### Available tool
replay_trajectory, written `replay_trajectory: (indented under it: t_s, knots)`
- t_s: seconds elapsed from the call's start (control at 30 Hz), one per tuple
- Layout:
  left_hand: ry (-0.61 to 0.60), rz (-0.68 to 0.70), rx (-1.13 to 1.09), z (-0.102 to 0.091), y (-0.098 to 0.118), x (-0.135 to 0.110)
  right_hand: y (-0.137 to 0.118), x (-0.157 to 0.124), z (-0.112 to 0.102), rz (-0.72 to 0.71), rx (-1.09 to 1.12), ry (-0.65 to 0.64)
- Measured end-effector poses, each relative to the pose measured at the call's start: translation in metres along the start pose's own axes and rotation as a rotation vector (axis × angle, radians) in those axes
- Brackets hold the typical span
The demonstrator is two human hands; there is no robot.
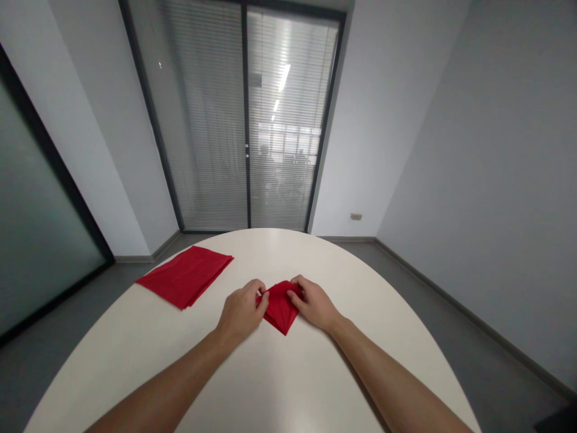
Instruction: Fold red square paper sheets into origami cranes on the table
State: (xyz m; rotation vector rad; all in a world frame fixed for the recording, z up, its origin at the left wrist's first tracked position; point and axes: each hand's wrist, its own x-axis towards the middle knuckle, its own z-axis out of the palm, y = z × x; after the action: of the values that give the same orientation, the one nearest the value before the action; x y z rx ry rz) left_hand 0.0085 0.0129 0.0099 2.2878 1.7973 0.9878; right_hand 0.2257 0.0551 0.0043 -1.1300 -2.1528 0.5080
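A small folded red napkin lies near the middle of the table, with one pointed corner facing me and crease lines running down to it. My left hand pinches its left corner between thumb and fingers. On the opposite side, my right hand grips the right corner, thumb on top and fingers behind. Parts of both side corners are hidden by the fingers. Whether the napkin is cloth or paper, I cannot tell.
A stack of flat red napkins lies at the left edge of the round white table. Beyond the table stand glass panels with blinds in a dark frame. A grey wall rises on the right.
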Motion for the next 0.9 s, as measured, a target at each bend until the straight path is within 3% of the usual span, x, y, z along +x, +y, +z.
replay_trajectory:
  t_s: [0.63,0.9]
  knots:
    - [-0.002,0.044,-0.054,-0.003,0.004,-0.001,-0.009,0.0,0.0,0.035,-0.025,0.033]
    - [0.01,-0.058,-0.032,-0.003,0.006,0.001,-0.014,0.0,-0.003,-0.009,0.013,-0.011]
